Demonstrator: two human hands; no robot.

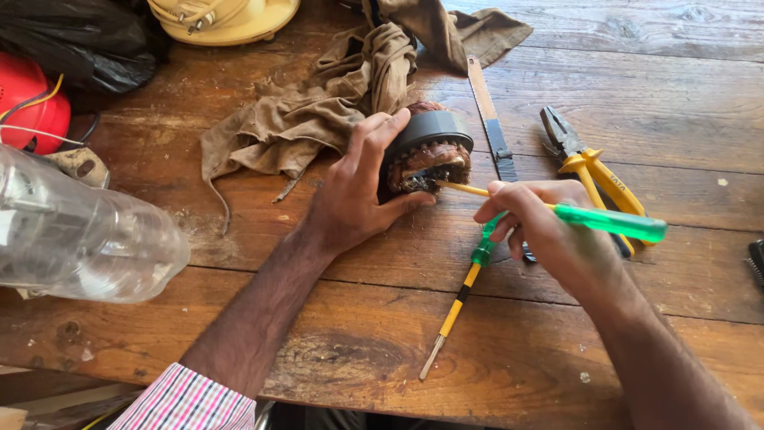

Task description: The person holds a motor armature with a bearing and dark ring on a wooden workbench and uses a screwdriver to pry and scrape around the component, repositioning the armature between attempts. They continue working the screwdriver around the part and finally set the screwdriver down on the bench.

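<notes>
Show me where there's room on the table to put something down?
Bare wood lies at the far right, beyond the pliers, and along the near edge between the left hand arm and the second screwdriver. It is crowded around the motor part, brown rag, right hand and plastic bottle.

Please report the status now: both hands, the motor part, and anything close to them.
Left hand grips motor stator on table. Right hand holds green-handled screwdriver, tip at the windings. Second screwdriver and pliers lie close by.
</notes>
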